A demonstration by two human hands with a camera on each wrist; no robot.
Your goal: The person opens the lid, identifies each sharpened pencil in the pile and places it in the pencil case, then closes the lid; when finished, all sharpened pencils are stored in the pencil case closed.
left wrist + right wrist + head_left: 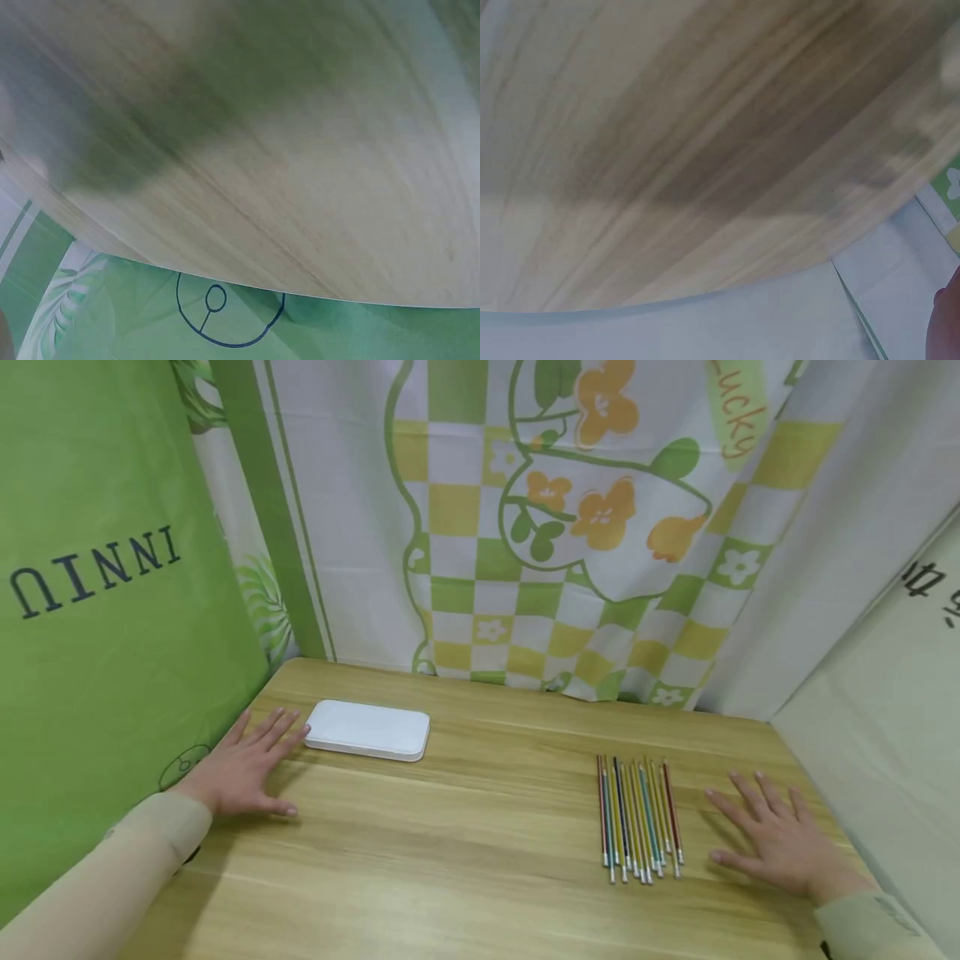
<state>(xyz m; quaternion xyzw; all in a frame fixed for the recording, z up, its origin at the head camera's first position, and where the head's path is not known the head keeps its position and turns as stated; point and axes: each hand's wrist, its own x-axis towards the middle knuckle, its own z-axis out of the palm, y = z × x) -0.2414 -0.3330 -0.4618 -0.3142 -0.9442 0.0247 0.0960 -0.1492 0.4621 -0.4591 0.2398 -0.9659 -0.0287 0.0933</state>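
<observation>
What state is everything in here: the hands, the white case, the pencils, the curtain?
Left hand: fingers spread, holding nothing, beside the case; fingertip contact unclear.
Right hand: fingers spread, holding nothing, apart from the pencils.
White rectangular case: lying flat, no opening showing.
Pencils: loose, lying roughly side by side, metal-banded ends toward the person; too small to tell if sharpened.
Checked floral curtain: hanging, lightly creased.

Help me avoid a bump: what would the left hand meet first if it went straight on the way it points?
Most likely the white box: the index fingertip of the left hand is at the box's left end, though whether they touch is hard to tell.
</observation>
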